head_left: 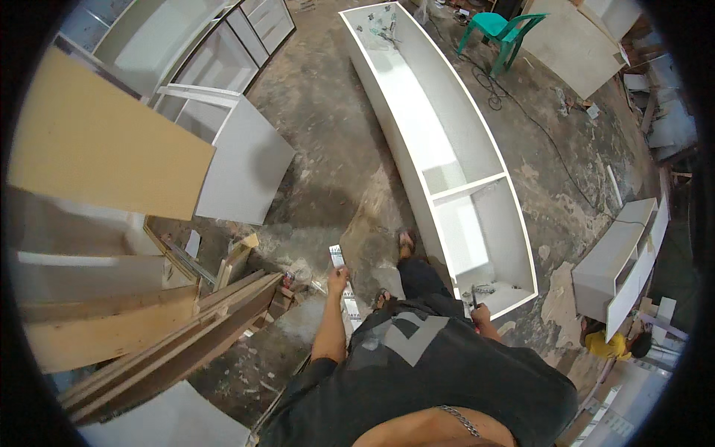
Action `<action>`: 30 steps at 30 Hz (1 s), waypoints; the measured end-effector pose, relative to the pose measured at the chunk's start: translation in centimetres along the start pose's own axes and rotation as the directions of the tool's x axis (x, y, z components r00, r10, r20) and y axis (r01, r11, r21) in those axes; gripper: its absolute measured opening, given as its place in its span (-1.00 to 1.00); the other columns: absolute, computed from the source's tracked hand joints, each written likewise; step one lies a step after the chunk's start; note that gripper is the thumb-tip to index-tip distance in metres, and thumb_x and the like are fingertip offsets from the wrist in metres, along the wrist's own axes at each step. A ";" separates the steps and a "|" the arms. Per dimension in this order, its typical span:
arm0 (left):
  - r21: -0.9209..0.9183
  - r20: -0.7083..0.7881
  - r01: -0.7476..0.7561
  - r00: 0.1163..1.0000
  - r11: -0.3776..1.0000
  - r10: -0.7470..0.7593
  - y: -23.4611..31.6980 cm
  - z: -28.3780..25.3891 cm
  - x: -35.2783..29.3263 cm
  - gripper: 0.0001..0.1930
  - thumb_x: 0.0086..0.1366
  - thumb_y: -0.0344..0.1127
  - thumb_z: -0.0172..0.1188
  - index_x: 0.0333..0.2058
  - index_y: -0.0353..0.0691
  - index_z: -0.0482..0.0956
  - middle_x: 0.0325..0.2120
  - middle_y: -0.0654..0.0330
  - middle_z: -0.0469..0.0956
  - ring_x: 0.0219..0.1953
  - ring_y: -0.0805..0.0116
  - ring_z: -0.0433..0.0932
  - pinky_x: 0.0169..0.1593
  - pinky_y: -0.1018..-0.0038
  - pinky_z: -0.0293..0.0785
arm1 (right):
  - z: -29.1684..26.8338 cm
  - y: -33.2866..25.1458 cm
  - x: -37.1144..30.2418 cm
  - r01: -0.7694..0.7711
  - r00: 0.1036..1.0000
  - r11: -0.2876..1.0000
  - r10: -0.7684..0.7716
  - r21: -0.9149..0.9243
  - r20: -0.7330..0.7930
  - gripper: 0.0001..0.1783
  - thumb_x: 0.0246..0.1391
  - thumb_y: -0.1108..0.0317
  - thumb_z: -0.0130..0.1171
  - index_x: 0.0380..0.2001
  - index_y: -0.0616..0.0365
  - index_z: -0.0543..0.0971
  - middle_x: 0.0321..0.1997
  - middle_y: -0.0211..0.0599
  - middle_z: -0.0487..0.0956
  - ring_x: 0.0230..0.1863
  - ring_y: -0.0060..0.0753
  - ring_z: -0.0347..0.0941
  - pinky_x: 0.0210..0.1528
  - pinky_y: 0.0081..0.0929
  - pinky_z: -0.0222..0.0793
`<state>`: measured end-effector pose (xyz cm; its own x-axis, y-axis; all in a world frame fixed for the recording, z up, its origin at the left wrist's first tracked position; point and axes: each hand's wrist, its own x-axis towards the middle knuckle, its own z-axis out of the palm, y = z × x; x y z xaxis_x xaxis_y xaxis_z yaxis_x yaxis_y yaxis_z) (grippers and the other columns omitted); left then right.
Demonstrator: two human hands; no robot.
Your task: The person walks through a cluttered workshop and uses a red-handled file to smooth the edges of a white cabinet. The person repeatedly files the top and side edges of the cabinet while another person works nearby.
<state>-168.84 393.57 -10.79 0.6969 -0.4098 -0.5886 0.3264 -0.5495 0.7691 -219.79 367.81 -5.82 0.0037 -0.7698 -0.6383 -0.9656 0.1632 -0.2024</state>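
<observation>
The step in hand looks like carrying: the left hand (338,280) pinches a narrow white printed strip (337,256) left of the long white open box-shaped cabinet (477,141), the right hand (482,314) grips a slim dark tool (474,300), and the next move calls for steadying the strip.

A black T-shirt (484,365) spreads around five o'clock, its sleeves (319,370) short; an angular pale-grey print (421,344) marks the chest just past five o'clock; a linked metallic chain (459,419) lies at the neckline at five o'clock. The left hand (337,280) and right hand (482,313) are bare; dark trousers (424,281) show past four o'clock; the footwear (406,238) near four o'clock looks open, its details too small to tell.
</observation>
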 end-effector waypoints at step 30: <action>0.147 0.001 0.312 0.949 0.939 -0.315 43.5 -16.6 54.5 -0.70 0.41 -0.13 0.06 -0.09 -0.23 0.56 -0.40 0.20 0.58 -0.37 0.39 0.56 -0.36 0.41 0.51 | -11.2 -77.9 39.9 -0.097 0.995 0.924 0.079 0.371 0.064 -0.64 0.12 0.31 0.01 -0.10 0.35 0.52 -0.44 0.05 0.61 -0.63 -0.07 0.57 -0.66 -0.16 0.48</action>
<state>-106.06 359.41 -5.34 0.5576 -0.2165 -0.8014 0.4296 -0.7508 0.5018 -147.34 317.48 -7.21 -0.0558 -0.7135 -0.6984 -0.7957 0.4543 -0.4006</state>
